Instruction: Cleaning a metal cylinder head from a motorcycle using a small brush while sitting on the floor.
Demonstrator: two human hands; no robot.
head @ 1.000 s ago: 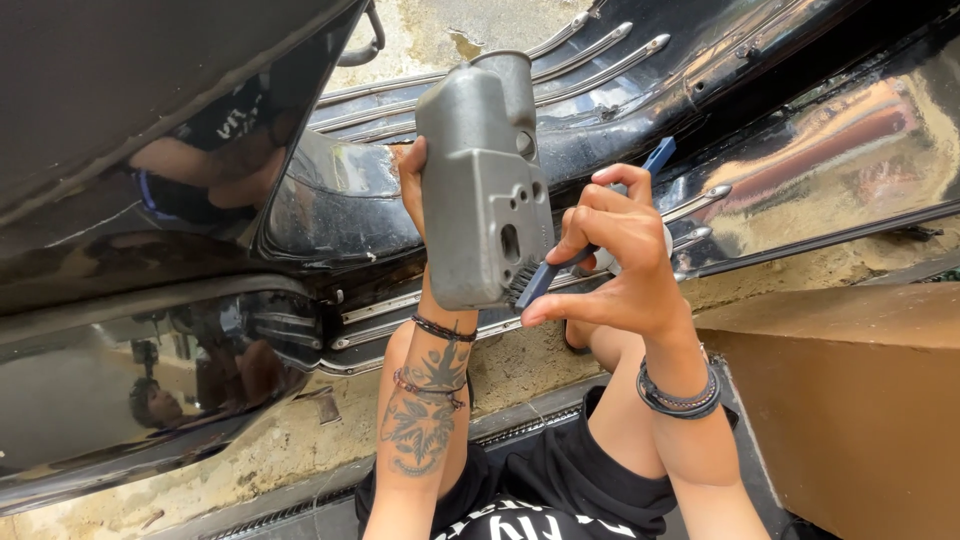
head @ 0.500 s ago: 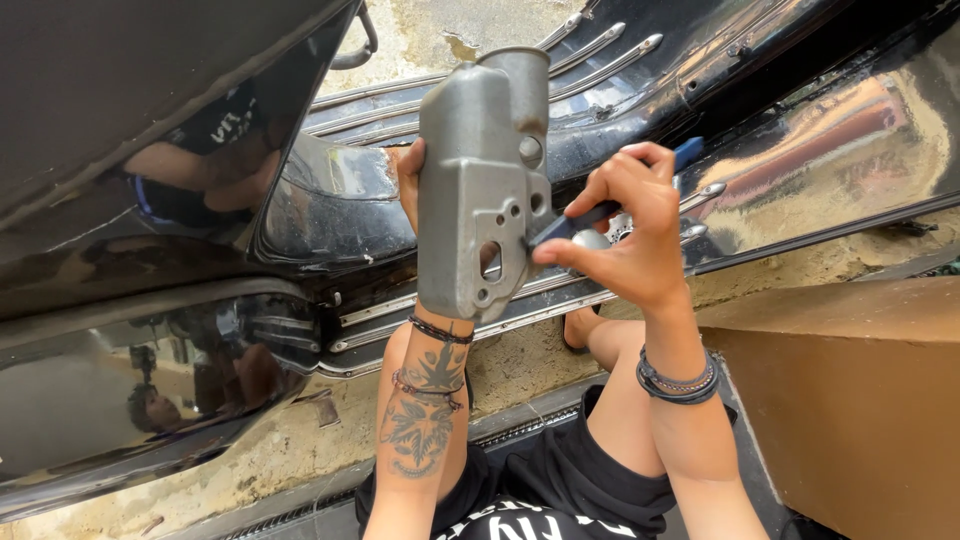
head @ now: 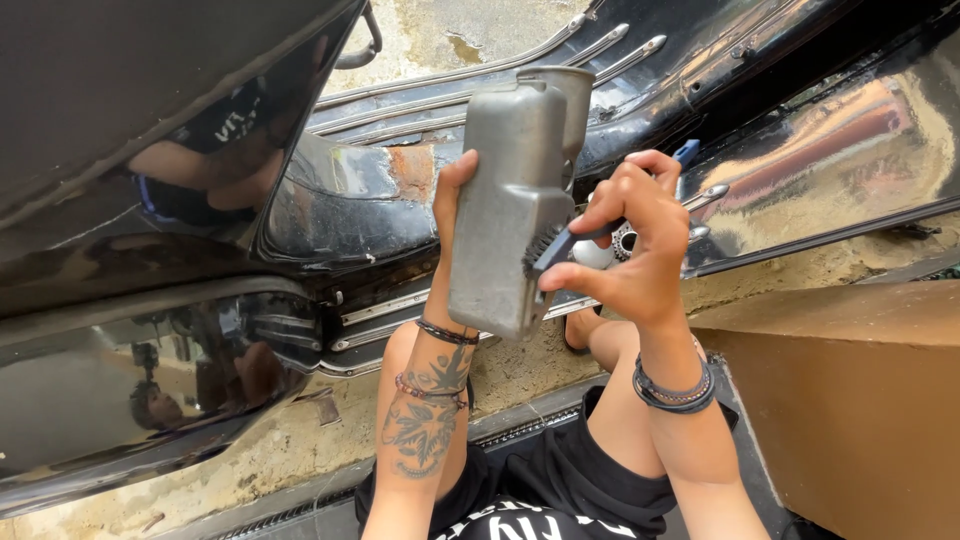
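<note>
My left hand (head: 450, 205) grips a grey cast-metal cover (head: 510, 200) from behind and holds it upright in the air, its long side turned toward me. My right hand (head: 625, 240) pinches a blue-handled brush (head: 570, 240). The dark bristles press against the cover's right edge, and the blue handle tip sticks out past my fingers at the upper right. Both forearms rise from my lap, the left one tattooed, with bracelets on both wrists.
A glossy black scooter body (head: 200, 200) with chrome floor strips (head: 600, 50) lies on its side in front of me. A brown cardboard box (head: 850, 400) stands at the right. Sandy, dirty ground (head: 300, 440) runs below the scooter.
The left hand has turned the cover so its holed face swings away and a plain side shows. The brush has shifted from the lower edge to the cover's right side.
</note>
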